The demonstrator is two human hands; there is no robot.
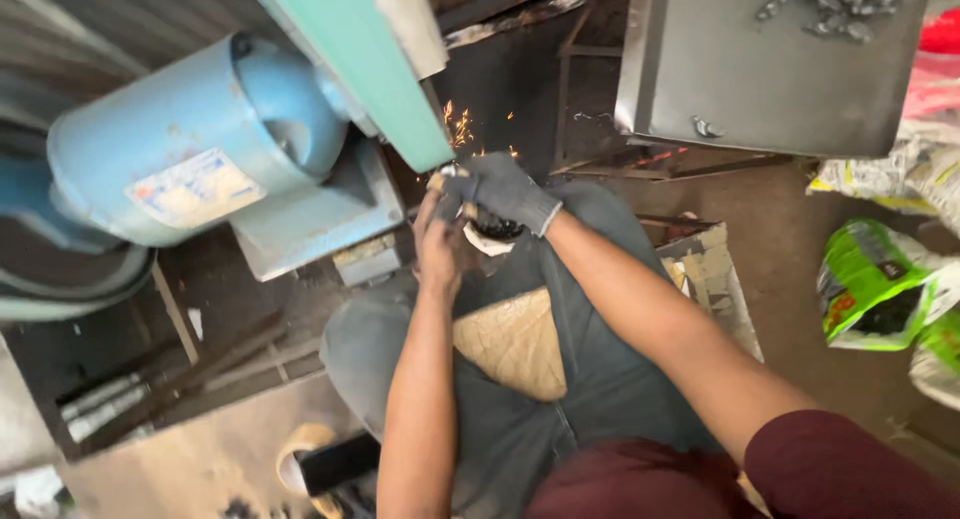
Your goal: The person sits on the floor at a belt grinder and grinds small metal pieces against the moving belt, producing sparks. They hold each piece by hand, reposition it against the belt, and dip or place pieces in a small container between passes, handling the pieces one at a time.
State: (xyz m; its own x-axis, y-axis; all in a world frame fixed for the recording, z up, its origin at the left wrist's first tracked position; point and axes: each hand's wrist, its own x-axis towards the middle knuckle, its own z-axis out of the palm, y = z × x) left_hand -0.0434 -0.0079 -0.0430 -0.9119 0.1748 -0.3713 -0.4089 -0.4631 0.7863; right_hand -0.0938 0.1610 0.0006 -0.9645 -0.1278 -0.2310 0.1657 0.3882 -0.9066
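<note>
Dim workshop, dirt floor [780,269]. From the left I see a blue motor [190,139], then a green machine guard [350,59] with sparks [460,129] under it. My bare left hand [438,244] and gloved right hand [500,191] are closed together on a small workpiece [440,179], mostly hidden. Farther right: a steel worktop [770,79], green bags [870,284].

Pale rectangular label [195,187] on blue motor [190,139], green-white bags [875,289] (crumpled) at right
</note>
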